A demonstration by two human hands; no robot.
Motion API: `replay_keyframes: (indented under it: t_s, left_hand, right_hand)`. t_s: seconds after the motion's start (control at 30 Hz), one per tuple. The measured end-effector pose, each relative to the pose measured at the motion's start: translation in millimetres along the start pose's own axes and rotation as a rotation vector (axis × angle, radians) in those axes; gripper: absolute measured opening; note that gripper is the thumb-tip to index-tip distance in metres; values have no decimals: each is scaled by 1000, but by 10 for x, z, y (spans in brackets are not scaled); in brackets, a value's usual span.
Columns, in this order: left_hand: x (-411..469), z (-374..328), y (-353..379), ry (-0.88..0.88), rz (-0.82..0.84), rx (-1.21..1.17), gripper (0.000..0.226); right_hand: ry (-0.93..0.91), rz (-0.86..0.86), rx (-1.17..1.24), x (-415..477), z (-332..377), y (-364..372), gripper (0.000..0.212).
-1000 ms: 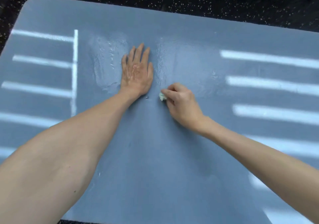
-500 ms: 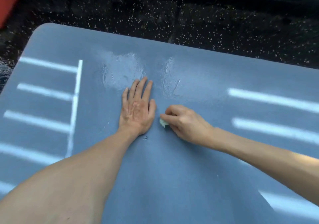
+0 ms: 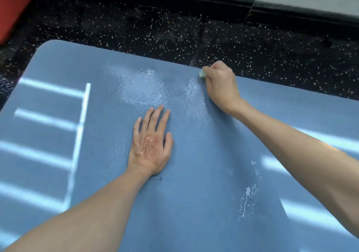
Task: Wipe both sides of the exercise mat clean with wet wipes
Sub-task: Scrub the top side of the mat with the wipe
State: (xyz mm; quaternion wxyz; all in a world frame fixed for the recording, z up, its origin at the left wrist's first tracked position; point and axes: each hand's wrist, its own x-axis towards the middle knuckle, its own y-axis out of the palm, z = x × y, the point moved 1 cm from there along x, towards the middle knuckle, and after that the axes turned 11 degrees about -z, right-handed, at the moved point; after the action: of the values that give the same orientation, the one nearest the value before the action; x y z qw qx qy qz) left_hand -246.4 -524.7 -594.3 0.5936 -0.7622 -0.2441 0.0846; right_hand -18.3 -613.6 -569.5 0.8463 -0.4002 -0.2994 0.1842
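Blue foam exercise mat [image 3: 194, 203] is lying on the black speckled floor [image 3: 174, 28], glistening mainly at upper centre, where the right hand [image 3: 220, 85] is pinching a wadded pale wet wipe [image 3: 202, 74] at the far edge and the left hand [image 3: 150, 145] is pressing flat, open-fingered, suggesting most wiping is remaining.

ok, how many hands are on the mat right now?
2. The left hand lies flat near the middle of the mat; the right hand is at its far edge, gripping a wet wipe.

A blue mat [image 3: 194, 203] lies flat on speckled black floor [image 3: 136, 24].
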Motion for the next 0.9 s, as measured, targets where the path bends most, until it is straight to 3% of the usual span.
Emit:
replay_keyframes:
  t_s: [0.13, 0.27, 0.43, 0.57, 0.7, 0.83, 0.9]
  left_hand:
    - [17, 0, 2, 5, 1, 12, 61]
    - [5, 4, 3, 3, 20, 12, 61]
    - [18, 5, 7, 8, 19, 10, 62]
    - [10, 28, 23, 1, 19, -5, 62]
    - [22, 26, 22, -3, 1, -6, 62]
    - [-19, 40, 24, -4, -14, -32, 62]
    - [-9, 40, 31, -4, -16, -36, 62]
  right_hand:
    - [-310, 225, 72, -327, 175, 13, 22]
    - [-2, 77, -91, 194, -132, -3, 21]
    - [-222, 189, 30, -215, -164, -156, 19]
    - [-11, 46, -30, 78, -321, -210, 23]
    - [-244, 199, 25, -335, -299, -242, 19]
    - [-30, 103, -46, 129, -370, -279, 25]
    - [-26, 152, -111, -61, -260, -264, 26]
